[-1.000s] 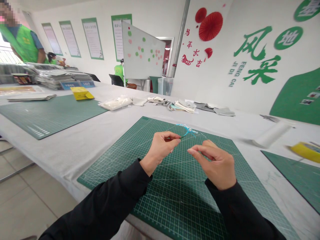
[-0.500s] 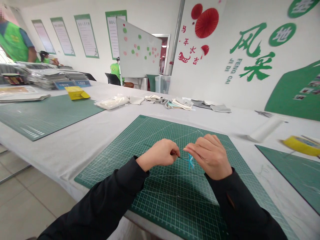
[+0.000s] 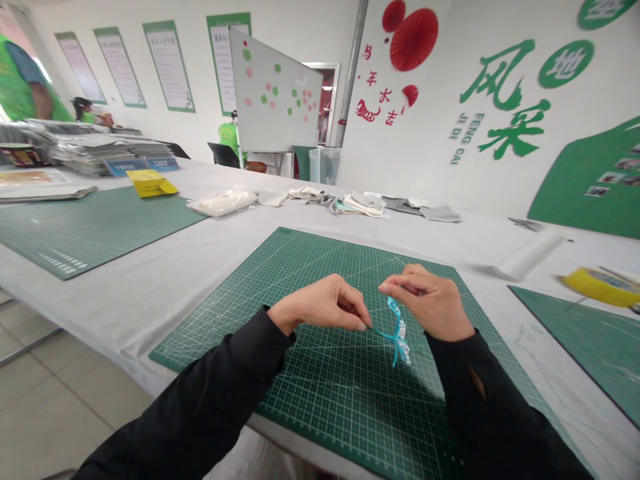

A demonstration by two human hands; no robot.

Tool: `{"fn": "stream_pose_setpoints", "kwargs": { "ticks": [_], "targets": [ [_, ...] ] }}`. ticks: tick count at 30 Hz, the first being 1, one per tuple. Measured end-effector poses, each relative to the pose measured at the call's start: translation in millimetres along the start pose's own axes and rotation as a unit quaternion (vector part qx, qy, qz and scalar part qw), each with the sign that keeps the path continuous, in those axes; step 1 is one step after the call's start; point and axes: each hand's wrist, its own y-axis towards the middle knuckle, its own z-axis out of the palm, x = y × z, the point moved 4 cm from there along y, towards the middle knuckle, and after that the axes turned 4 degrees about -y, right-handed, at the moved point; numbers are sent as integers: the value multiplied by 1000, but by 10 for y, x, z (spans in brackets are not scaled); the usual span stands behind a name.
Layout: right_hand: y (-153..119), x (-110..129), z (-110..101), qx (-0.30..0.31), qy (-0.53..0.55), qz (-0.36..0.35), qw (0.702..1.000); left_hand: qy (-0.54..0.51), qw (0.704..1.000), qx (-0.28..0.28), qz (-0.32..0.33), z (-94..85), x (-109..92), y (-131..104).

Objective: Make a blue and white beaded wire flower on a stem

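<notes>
Between my hands hangs a small bright-blue corded ornament (image 3: 401,331) with white beads and several loose blue strands below. My left hand (image 3: 330,303) is closed in a pinch on the thin dark end that runs into the ornament's blue cord. Whether this end is cord or wire I cannot tell. At the top of the ornament, my right hand (image 3: 430,297) pinches with thumb and forefinger by its blue loop. Both hands are above a green gridded cutting mat (image 3: 310,267), and the ornament is held in the air.
Fabric scraps (image 3: 360,204) and a plastic bag of white material (image 3: 225,201) lie along the far side. At right are a white roll (image 3: 533,257) and a yellow tape roll (image 3: 603,287). A yellow packet (image 3: 151,183) rests on another mat. A person in a green vest (image 3: 23,87) stands far left.
My right hand has turned and shifted slightly right, away from the left. More of the blue ornament with its white beads now shows between them. The left hand keeps its pinch.
</notes>
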Motion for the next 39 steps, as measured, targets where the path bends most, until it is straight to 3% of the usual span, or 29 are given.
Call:
{"fn": "stream_pose_setpoints", "kwargs": {
  "ticks": [6,14,31,39],
  "targets": [
    [-4,-127,5,0,56,78,995,-101,993,-55,1,-77,5,-16],
    [-8,-129,30,11,32,100,994,-186,971,-145,23,-146,60,1],
    [-72,23,199,-74,24,25,997,-233,969,-82,-3,39,101,35],
    [-71,16,194,-81,1,35,996,-255,961,-105,-8,16,130,44]
  ]
}}
